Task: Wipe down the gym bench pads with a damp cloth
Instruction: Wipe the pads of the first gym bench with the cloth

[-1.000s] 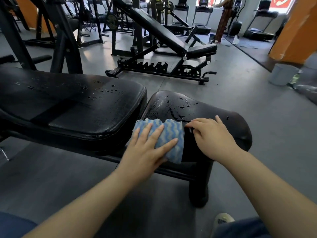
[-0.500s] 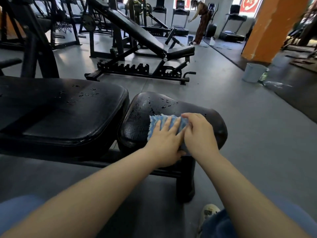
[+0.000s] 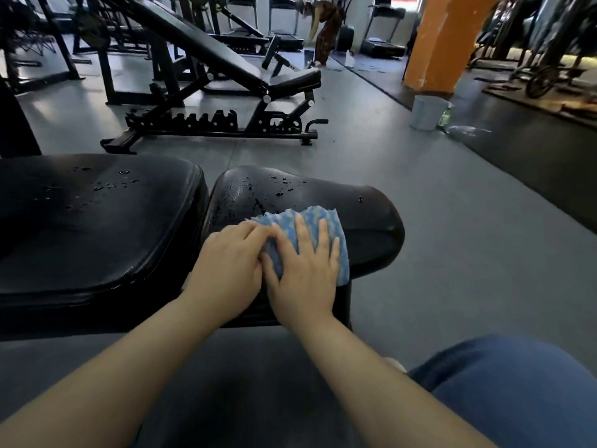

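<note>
A blue wavy-patterned cloth [image 3: 318, 226] lies on the small black seat pad [image 3: 371, 211] of the bench in front of me. My right hand [image 3: 303, 273] lies flat on the cloth with fingers spread. My left hand [image 3: 229, 270] sits right beside it, its fingers touching the cloth's left edge. Water droplets dot the far part of the seat pad. The large black back pad [image 3: 97, 227] to the left also carries droplets near its far edge.
An adjustable incline bench [image 3: 206, 59] stands on the grey floor behind. A grey bucket [image 3: 428, 113] sits at the foot of an orange pillar [image 3: 445, 43] at right. A person [image 3: 326, 30] bends over far back. My blue-clad knee [image 3: 517, 389] is at lower right.
The cloth has slid right along the seat pad. My right hand moved from beside it onto its top, and my left hand shifted from its top to its left edge.
</note>
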Demonstrator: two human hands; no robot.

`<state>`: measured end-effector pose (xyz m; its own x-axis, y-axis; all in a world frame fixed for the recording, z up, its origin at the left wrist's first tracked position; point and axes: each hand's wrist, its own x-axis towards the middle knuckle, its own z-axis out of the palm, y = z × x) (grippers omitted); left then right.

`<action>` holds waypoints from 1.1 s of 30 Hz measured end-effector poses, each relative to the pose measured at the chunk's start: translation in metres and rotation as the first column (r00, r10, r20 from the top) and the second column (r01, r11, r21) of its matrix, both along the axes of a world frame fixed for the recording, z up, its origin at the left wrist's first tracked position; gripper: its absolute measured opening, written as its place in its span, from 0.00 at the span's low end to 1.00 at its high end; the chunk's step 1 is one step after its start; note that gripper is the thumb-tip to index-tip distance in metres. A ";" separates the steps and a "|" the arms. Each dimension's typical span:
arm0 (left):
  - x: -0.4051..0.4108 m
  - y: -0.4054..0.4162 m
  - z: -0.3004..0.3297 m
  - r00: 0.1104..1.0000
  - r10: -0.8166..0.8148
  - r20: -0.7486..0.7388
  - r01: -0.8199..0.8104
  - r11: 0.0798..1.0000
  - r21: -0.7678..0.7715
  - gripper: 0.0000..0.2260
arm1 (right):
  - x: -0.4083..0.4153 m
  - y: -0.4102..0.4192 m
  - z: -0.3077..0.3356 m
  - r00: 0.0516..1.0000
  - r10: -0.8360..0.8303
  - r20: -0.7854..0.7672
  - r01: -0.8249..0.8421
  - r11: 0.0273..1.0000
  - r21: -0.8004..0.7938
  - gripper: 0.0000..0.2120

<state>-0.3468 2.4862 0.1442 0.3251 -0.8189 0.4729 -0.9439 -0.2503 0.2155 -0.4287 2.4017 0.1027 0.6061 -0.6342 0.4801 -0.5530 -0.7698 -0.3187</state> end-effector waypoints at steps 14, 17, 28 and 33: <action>-0.007 -0.013 -0.010 0.987 -0.044 0.152 0.025 0.992 0.122 0.18 | -0.028 -0.078 0.002 0.876 -0.468 0.116 0.402 0.842 0.360 0.23; -0.009 -0.013 -0.011 0.985 -0.040 0.170 0.021 0.993 0.113 0.18 | -0.009 -0.032 -0.018 0.867 -0.453 0.209 0.400 0.881 0.253 0.26; -0.010 -0.015 -0.015 0.972 -0.026 0.235 0.002 0.995 0.104 0.18 | -0.038 -0.103 0.006 0.942 -0.329 0.074 0.297 0.913 0.279 0.22; -0.010 -0.014 -0.016 0.967 -0.029 0.255 -0.005 0.991 0.132 0.18 | -0.049 -0.133 0.018 0.857 -0.410 0.314 0.151 0.780 0.607 0.20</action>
<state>-0.3570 2.4720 0.1282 0.1967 -0.8821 0.4280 -0.9664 -0.2480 -0.0670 -0.4774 2.2689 0.1209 0.1866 -0.9700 0.1559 -0.4325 -0.2236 -0.8735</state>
